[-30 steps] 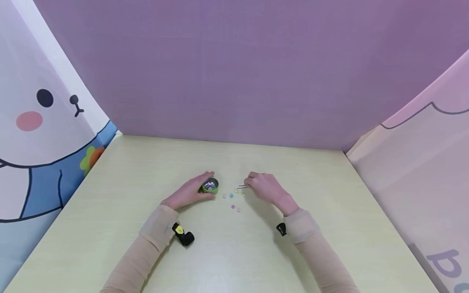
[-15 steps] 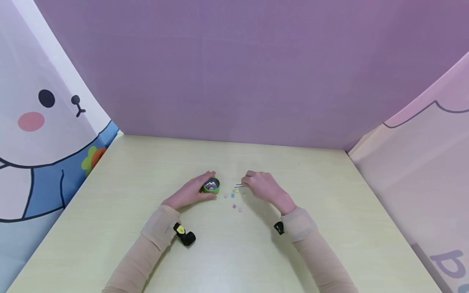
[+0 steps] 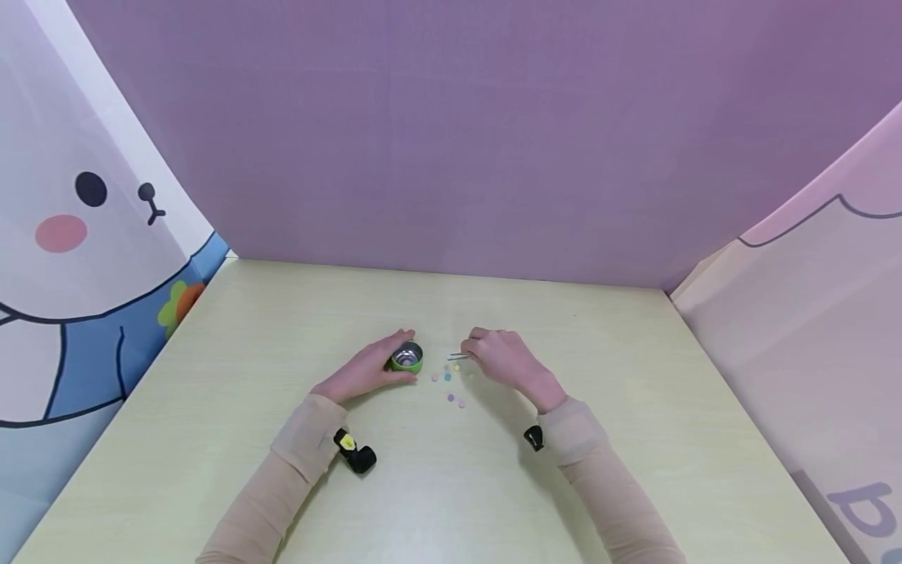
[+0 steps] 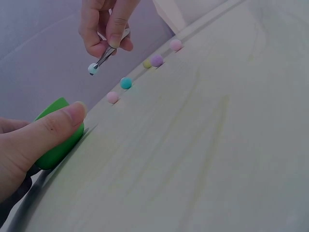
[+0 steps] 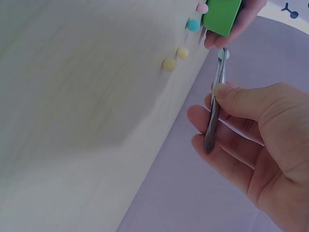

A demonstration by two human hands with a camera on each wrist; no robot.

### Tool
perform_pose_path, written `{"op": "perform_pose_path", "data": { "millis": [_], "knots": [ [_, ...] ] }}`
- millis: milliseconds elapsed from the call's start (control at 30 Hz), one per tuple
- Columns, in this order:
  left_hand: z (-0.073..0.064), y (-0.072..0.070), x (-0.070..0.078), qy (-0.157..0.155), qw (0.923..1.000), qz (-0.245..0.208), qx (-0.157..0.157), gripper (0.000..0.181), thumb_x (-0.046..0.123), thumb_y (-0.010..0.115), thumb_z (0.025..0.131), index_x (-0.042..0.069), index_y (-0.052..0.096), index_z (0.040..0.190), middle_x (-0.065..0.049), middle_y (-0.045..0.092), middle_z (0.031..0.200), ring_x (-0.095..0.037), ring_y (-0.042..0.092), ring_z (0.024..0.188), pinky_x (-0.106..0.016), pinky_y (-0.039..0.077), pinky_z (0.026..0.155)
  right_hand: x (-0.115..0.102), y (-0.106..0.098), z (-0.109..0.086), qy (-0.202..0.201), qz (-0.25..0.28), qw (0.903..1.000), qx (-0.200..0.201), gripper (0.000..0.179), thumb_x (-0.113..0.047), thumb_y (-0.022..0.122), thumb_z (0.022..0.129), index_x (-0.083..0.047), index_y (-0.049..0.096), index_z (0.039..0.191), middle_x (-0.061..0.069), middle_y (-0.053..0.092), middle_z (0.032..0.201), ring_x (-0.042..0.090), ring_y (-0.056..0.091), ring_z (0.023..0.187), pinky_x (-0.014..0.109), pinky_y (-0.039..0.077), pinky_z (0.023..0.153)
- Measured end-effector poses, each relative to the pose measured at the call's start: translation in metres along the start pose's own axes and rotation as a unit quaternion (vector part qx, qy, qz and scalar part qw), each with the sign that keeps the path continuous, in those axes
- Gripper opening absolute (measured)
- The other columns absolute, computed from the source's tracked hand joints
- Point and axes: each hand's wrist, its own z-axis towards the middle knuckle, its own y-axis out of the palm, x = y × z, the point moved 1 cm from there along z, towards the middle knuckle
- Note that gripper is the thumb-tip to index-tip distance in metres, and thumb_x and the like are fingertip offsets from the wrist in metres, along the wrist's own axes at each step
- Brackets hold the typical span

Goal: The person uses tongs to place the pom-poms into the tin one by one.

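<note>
My left hand (image 3: 366,366) holds a small green cup (image 3: 409,369) with a shiny metal inside, thumb and fingers around its sides. Upright on the table, the cup shows something small and pale in its bottom. My right hand (image 3: 506,360) pinches metal tweezers (image 5: 215,113) between thumb and fingers. Gripped in the tweezer tips is a pale mint ball (image 4: 92,69), raised above the tabletop to the right of the cup. Loose small balls lie between the hands: a teal ball (image 4: 126,83), a pink ball (image 4: 112,97), a purple ball (image 4: 157,60) and yellow ones (image 5: 169,65).
A light wood table (image 3: 451,493) carries everything. A purple cloth wall (image 3: 451,141) rises behind it, with printed cartoon panels (image 3: 84,274) at the left and right. Black wrist cameras (image 3: 355,453) sit on the sleeves.
My right hand has moved slightly left with the tweezers, bringing the pale ball nearer the cup. The left hand keeps its hold on the cup.
</note>
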Motion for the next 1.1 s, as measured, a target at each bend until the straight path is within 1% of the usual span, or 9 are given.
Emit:
{"op": "perform_pose_path", "data": {
  "millis": [100, 233, 300, 400, 467, 667, 867, 1100],
  "knots": [
    [0.001, 0.000, 0.000, -0.003, 1.0000, 0.002, 0.001, 0.093, 0.044, 0.075, 0.085, 0.009, 0.027, 0.157, -0.014, 0.027, 0.163, -0.034, 0.027, 0.151, -0.051, 0.025, 0.125, 0.000, -0.001, 0.001, 0.000, 0.004, 1.0000, -0.001, 0.016, -0.013, 0.061, 0.098, -0.013, 0.076, 0.097, 0.003, 0.073, 0.090, 0.018, 0.070, 0.072, 0.031, 0.058, 0.057],
    [0.002, 0.001, 0.000, -0.007, 1.0000, -0.001, -0.002, 0.093, 0.045, 0.075, 0.085, 0.011, 0.027, 0.157, -0.012, 0.027, 0.164, -0.033, 0.026, 0.152, -0.050, 0.024, 0.125, -0.001, -0.002, 0.003, -0.003, 0.006, 1.0000, -0.006, 0.015, -0.013, 0.061, 0.097, -0.012, 0.076, 0.098, 0.003, 0.073, 0.089, 0.017, 0.069, 0.071, 0.030, 0.058, 0.057],
    [0.002, 0.002, 0.001, -0.001, 1.0000, -0.002, -0.002, 0.092, 0.044, 0.075, 0.086, 0.009, 0.027, 0.157, -0.015, 0.027, 0.163, -0.035, 0.026, 0.152, -0.051, 0.025, 0.125, -0.001, -0.001, 0.003, -0.004, 0.008, 0.9999, -0.010, 0.015, -0.012, 0.061, 0.097, -0.013, 0.076, 0.098, 0.003, 0.073, 0.090, 0.017, 0.069, 0.071, 0.029, 0.058, 0.057],
    [0.002, 0.003, 0.001, -0.002, 1.0000, -0.003, -0.002, 0.092, 0.045, 0.074, 0.086, 0.010, 0.027, 0.157, -0.013, 0.027, 0.163, -0.033, 0.026, 0.152, -0.049, 0.025, 0.125, -0.001, 0.000, 0.003, -0.003, 0.010, 0.9999, -0.013, 0.014, -0.013, 0.062, 0.097, -0.013, 0.076, 0.098, 0.003, 0.073, 0.091, 0.017, 0.070, 0.072, 0.028, 0.058, 0.057],
    [0.002, 0.003, 0.001, 0.004, 1.0000, -0.002, 0.000, 0.092, 0.044, 0.075, 0.086, 0.009, 0.028, 0.157, -0.015, 0.028, 0.163, -0.035, 0.027, 0.151, -0.050, 0.026, 0.125, -0.001, 0.000, 0.004, -0.003, 0.012, 0.9999, -0.011, 0.014, -0.013, 0.062, 0.097, -0.013, 0.076, 0.098, 0.003, 0.073, 0.091, 0.017, 0.070, 0.072, 0.028, 0.057, 0.057],
    [0.002, 0.002, 0.003, 0.002, 1.0000, -0.002, 0.000, 0.091, 0.044, 0.075, 0.086, 0.009, 0.028, 0.156, -0.014, 0.028, 0.163, -0.034, 0.027, 0.151, -0.050, 0.026, 0.125, -0.003, -0.001, 0.007, -0.007, 0.012, 0.9999, -0.003, 0.014, -0.014, 0.062, 0.097, -0.013, 0.076, 0.097, 0.002, 0.072, 0.089, 0.016, 0.068, 0.069, 0.030, 0.057, 0.057],
    [0.002, 0.003, 0.004, 0.001, 1.0000, -0.004, 0.002, 0.090, 0.043, 0.075, 0.086, 0.010, 0.029, 0.156, -0.014, 0.029, 0.163, -0.034, 0.028, 0.151, -0.051, 0.026, 0.124, -0.006, -0.003, 0.011, -0.015, 0.014, 0.9998, 0.000, 0.014, -0.014, 0.061, 0.097, -0.013, 0.075, 0.097, 0.001, 0.071, 0.088, 0.016, 0.066, 0.067, 0.029, 0.056, 0.055],
    [0.002, 0.004, 0.002, 0.004, 1.0000, -0.007, 0.005, 0.091, 0.043, 0.075, 0.086, 0.010, 0.029, 0.156, -0.014, 0.029, 0.163, -0.034, 0.029, 0.151, -0.050, 0.028, 0.124, -0.009, -0.001, 0.019, -0.020, 0.010, 0.9997, 0.002, 0.014, -0.017, 0.062, 0.097, -0.014, 0.076, 0.097, 0.000, 0.072, 0.090, 0.015, 0.067, 0.068, 0.030, 0.057, 0.056]
  ]
}}
